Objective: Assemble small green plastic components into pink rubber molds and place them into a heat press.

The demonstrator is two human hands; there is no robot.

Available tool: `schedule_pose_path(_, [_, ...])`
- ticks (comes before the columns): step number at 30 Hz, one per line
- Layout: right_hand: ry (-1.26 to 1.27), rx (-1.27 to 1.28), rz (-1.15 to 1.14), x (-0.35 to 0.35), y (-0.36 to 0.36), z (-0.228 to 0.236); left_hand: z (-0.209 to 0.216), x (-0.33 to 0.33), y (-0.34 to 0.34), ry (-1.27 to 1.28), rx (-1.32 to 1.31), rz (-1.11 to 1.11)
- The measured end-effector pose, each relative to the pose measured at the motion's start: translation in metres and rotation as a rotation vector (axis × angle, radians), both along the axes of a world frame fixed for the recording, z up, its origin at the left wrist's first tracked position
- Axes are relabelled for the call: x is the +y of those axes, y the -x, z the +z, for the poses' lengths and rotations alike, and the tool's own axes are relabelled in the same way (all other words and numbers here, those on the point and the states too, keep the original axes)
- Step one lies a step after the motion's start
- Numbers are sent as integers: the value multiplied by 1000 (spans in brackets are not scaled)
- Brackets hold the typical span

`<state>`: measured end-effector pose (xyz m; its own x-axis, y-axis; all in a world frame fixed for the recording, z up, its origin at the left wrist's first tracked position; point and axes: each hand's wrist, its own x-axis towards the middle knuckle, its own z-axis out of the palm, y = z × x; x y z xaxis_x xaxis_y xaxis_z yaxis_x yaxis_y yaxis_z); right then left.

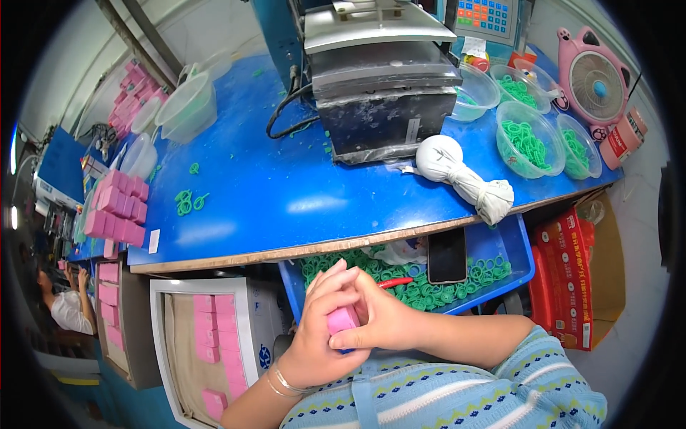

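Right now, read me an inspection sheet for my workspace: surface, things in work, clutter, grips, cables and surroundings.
Surface: blue table, a few loose green rings on its left part.
Things in work: pink block, partly covered; more blocks in the white-rimmed box, lower left.
Clutter: phone amid green rings in the blue tray; white bundle by the machine's front right corner.
Grips: left grip and right grip both closed around the pink block.
Cables: black cable looping at the machine's left.
Surroundings: pink fan, far right; another person, far left.
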<state>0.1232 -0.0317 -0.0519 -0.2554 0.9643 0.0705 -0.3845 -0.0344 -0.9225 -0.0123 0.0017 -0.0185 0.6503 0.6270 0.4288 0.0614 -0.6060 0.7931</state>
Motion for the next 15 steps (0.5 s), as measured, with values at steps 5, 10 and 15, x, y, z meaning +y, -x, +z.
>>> schedule_pose_path(5, [-47, -343, 153, 7, -18, 17, 3, 0, 15, 534, -159, -3])
schedule_pose_path(10, [-458, -780, -25, 17, -17, 35, 11, 3, 15, 681, -253, 64])
schedule_pose_path(15, [-322, -317, 3, 14, -15, 35, 22, 6, 2, 1049, -640, 12])
